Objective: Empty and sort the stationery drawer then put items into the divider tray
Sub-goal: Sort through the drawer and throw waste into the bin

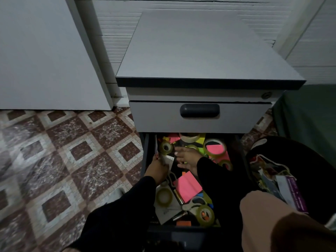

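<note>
The lower drawer (146, 157) of a grey cabinet stands pulled out, full of loose stationery. Inside lie several tape rolls (165, 147), a pink sticky-note pad (187, 187), white-handled scissors (195, 202) and paper scraps. My left hand (157, 168) is at the drawer's left wall and grips a thin pen-like item (156, 147) that stands upright. My right hand (188, 158) lies in the middle of the drawer with its fingers stretched out flat over the items, towards the small tape roll. No divider tray is in view.
The upper drawer (200, 122) is closed, with a dark handle (200, 110). The cabinet top (200, 51) is bare. A dark round container (309, 166) with printed packets sits to the right. Patterned floor tiles (72, 160) spread to the left.
</note>
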Available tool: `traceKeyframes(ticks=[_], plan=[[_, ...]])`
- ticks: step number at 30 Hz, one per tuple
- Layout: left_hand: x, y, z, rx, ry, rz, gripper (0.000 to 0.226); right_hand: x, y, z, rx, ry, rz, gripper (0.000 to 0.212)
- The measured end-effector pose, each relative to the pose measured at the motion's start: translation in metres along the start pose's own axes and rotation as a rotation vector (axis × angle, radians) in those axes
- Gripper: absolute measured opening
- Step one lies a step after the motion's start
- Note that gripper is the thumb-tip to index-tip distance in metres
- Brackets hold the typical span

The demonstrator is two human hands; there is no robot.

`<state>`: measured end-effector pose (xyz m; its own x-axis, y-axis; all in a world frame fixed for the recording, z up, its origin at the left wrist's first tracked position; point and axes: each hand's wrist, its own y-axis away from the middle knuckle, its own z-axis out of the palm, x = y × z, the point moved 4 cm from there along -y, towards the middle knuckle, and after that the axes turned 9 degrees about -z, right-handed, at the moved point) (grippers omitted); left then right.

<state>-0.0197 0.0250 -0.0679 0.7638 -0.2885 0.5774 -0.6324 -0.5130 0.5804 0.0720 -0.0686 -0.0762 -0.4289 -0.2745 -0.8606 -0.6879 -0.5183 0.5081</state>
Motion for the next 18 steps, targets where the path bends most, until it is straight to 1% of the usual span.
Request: traceKeyframes(ticks=[1, 3, 5, 7, 8, 11, 14, 18], plan=[[0.0, -0.001, -0.001, 0.035, -0.02, 0.023, 0.055, 0.002, -0.001, -0.003, 0.022, -0.027, 0.0, 0.036], [0.001, -0.002, 0.0, 0.049, -0.013, 0.053, 0.056, 0.005, 0.0, -0.009, 0.059, -0.09, -0.002, 0.031], [0.004, 0.0, -0.001, 0.062, -0.041, 0.074, 0.052, 0.004, 0.007, -0.016, 0.095, -0.161, -0.01, 0.017], [0.005, -0.001, -0.003, 0.097, -0.11, 0.093, 0.048, 0.004, 0.013, -0.024, 0.165, -0.187, -0.021, 0.009], [0.006, 0.002, -0.005, 0.126, -0.138, 0.1, 0.047, 0.005, 0.015, -0.03, 0.197, -0.191, -0.025, 0.009], [0.008, 0.009, -0.008, 0.219, -0.173, 0.125, 0.04, 0.01, 0.02, -0.051, 0.272, -0.22, 0.009, 0.027], [0.009, 0.018, -0.008, 0.269, -0.155, 0.147, 0.043, 0.008, 0.029, -0.07, 0.295, -0.145, 0.026, 0.028], [0.01, 0.03, -0.002, 0.244, -0.191, 0.137, 0.045, -0.001, 0.046, -0.089, 0.261, -0.043, 0.031, 0.026]])
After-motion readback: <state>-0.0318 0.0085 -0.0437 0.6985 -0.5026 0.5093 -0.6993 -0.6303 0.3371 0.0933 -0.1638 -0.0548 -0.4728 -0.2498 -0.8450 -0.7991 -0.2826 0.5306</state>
